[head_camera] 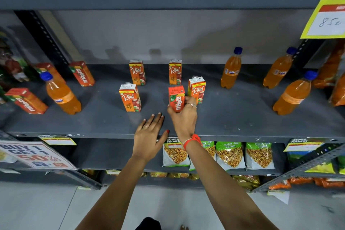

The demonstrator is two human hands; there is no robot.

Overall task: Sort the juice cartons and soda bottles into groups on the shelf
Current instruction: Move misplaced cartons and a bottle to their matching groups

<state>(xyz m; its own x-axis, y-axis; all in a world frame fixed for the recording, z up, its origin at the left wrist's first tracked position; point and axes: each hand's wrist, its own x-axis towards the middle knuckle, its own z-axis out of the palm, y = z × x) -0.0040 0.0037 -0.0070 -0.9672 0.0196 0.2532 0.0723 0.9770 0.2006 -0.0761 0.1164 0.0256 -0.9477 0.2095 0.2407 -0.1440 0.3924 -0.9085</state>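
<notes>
sorting looks barely begun — real cartons [137, 72], maaza cartons [82, 73] and fanta bottles [230, 69] stand scattered across the shelf [242, 117]. right hand [183, 115] grips a maaza carton [176, 99] mid-shelf, fingers wrapped round it; left hand [149, 134] rests flat, fingers loosely spread.

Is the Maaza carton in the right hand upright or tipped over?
Upright: the Maaza carton stands top-up in the right hand, fingers round its lower half. Whether its base touches the shelf cannot be told.

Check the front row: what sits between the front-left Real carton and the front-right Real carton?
Head view: the Maaza carton, gripped by the right hand; otherwise bare shelf.
</notes>
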